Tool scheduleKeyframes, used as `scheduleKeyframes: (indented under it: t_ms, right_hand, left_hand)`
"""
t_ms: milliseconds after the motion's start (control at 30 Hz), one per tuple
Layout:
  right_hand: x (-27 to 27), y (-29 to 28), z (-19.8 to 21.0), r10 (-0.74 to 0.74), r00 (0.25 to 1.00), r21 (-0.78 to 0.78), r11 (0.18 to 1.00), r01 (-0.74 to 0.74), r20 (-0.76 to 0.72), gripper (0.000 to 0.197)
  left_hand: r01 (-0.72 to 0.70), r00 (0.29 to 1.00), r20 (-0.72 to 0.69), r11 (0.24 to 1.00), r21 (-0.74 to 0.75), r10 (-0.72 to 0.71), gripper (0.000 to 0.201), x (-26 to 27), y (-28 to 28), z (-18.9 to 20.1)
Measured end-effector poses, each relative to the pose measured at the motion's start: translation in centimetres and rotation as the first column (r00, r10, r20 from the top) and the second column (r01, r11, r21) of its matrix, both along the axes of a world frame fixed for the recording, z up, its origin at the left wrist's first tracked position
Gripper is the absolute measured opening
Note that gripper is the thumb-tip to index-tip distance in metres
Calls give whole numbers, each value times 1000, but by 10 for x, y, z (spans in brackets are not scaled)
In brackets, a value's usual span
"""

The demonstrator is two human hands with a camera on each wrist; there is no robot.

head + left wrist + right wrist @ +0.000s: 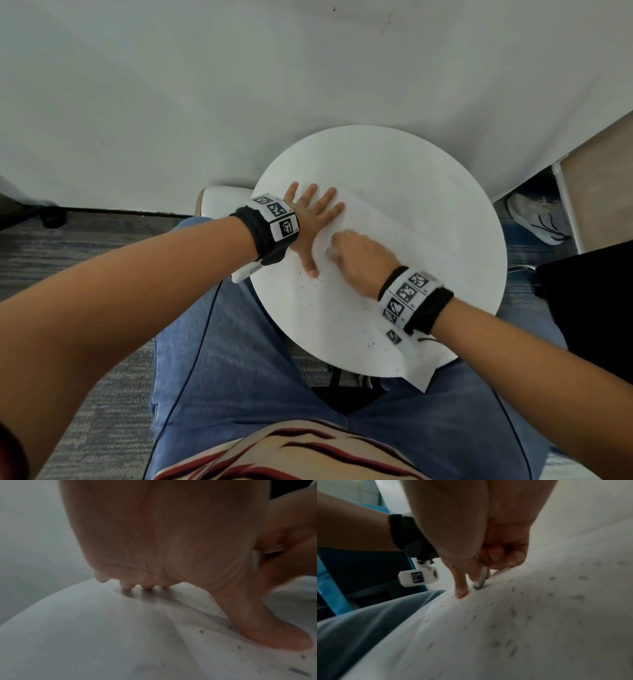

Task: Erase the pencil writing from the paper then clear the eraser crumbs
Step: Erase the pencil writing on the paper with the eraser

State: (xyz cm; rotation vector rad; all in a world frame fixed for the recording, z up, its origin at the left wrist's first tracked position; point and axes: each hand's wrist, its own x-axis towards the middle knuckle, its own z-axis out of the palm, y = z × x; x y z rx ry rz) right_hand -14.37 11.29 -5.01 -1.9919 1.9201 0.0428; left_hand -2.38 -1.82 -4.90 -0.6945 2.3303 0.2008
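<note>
A white sheet of paper (346,308) lies across the round white table (428,164), one corner hanging over the near edge. My left hand (313,219) lies flat with fingers spread on the paper's left side, thumb (274,632) pressed down. My right hand (359,260) grips a small white eraser (481,580), its tip against the paper just right of the left hand. Dark eraser crumbs (346,310) are scattered over the sheet and also show in the right wrist view (513,612). No pencil writing can be made out.
The table stands against a white wall (205,85). A white stool or chair edge (219,198) sits left of the table. A sneaker (537,219) and wooden furniture (596,192) are at the right. My jeans-clad legs (239,359) are under the table's near edge.
</note>
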Motion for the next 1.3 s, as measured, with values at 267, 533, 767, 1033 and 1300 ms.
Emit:
scheduleKeyframes:
  t_ms: [267, 533, 767, 1033, 1300]
  right_hand:
    - [-31, -19, 5, -141, 976, -120, 985, 122, -166, 22]
    - [-43, -20, 11, -21, 989, -13, 1000, 19, -147, 29]
    - [-6, 18, 8, 195, 974, 31, 981, -193, -114, 23]
    - [-16, 10, 7, 1, 980, -53, 999, -12, -201, 16]
    - [-44, 6, 5, -91, 994, 7, 996, 91, -62, 31]
  left_hand:
    - [-4, 1000, -23, 1000, 7, 4, 156, 0, 0, 0]
    - [-3, 1000, -20, 1000, 5, 3, 156, 0, 1, -1]
    - [9, 1000, -15, 1000, 5, -9, 157, 0, 0, -1]
    - [-7, 1000, -10, 1000, 3, 7, 156, -1, 1, 0]
    - [-18, 999, -49, 1000, -4, 17, 154, 2, 3, 0]
